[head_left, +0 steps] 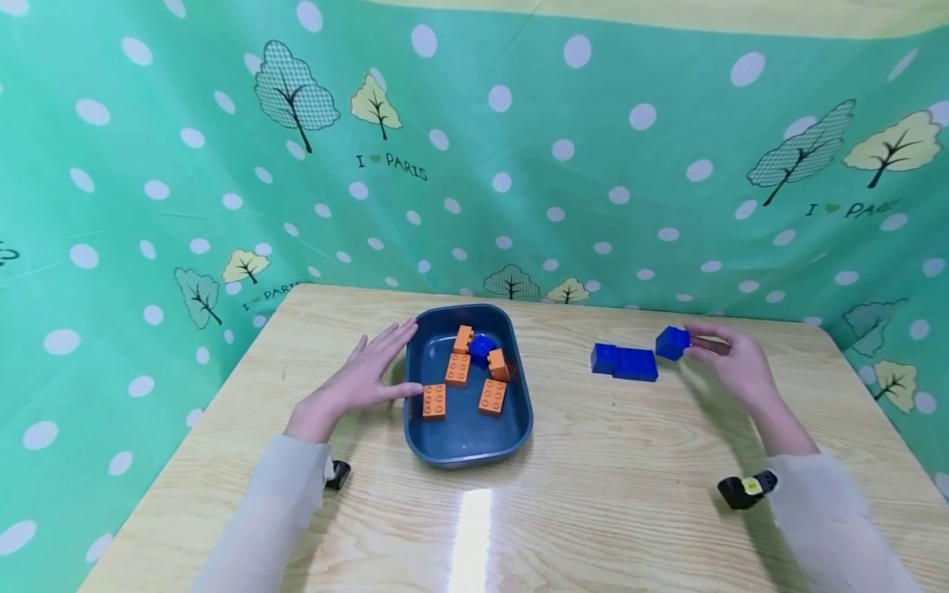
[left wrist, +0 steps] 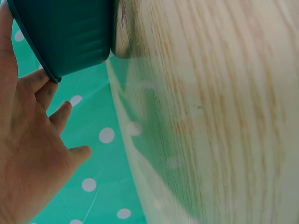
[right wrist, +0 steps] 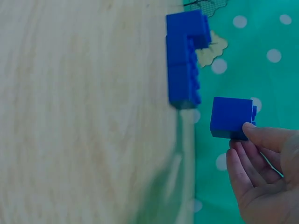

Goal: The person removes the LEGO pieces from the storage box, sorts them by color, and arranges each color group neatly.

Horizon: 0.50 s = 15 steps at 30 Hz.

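Between thumb and fingertips, my right hand [head_left: 734, 362] pinches a blue toy building brick [head_left: 672, 343], studs facing sideways toward the palm in the right wrist view. Left of it on the table stands a row of blue bricks [head_left: 635, 364], with a taller blue brick [head_left: 604, 357] at its left end. My left hand [head_left: 359, 379] touches the left rim of a dark blue plastic tub [head_left: 469, 461], fingers spread and fairly straight. Inside lie several orange bricks [head_left: 457, 369] and something blue [head_left: 481, 349], partly covered by them. Fingertips reach the tub's rim [left wrist: 35, 51] in the left wrist view.
The light wooden table [head_left: 593, 511] ends at the back against a green dotted curtain [head_left: 460, 181]. A bright reflection lies on the tabletop in front of the tub. Black wrist cameras [head_left: 747, 489] are strapped at both sleeves.
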Tool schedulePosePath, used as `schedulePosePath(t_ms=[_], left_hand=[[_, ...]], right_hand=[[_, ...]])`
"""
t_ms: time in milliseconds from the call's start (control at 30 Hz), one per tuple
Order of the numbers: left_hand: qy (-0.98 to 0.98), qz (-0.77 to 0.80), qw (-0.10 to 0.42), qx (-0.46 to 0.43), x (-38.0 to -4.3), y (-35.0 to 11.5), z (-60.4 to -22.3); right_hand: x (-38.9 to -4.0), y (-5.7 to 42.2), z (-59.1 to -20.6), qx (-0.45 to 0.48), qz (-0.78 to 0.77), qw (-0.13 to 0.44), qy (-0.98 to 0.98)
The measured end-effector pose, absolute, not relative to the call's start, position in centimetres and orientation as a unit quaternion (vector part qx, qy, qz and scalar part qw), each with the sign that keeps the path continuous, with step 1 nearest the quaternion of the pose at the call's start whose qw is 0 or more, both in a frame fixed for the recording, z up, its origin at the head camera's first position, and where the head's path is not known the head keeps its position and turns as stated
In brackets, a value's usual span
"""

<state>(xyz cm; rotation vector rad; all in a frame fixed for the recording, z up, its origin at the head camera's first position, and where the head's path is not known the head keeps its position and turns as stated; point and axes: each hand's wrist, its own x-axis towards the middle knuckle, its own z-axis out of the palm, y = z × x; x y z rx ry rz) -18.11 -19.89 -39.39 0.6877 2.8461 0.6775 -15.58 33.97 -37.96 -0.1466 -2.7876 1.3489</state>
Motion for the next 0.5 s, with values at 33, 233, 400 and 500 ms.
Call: schedulePosePath(t_ms=[33,233,400,500], left_hand=[[0.945,0.224,0.068,0.229,-18.1,-19.9,-39.4],[0.946,0.219,0.068,0.227,-18.3,-20.0,-39.5],[0.946,0.221,0.069,0.227,-18.3,-20.0,-39.5],[0.945,0.223,0.069,0.227,-18.3,-20.0,-39.4]], right_hand=[[-15.5,34.1,-38.1,-0.046,0.434,0.018,-0.899],[-15.2,34.7,-39.0,-0.033,0.415,0.007,-0.909],[-15.0,34.7,-39.5,-0.021,0.407,-0.01,-0.913],[-15.0,34.6,-39.8,-0.014,0.408,-0.017,-0.913]])
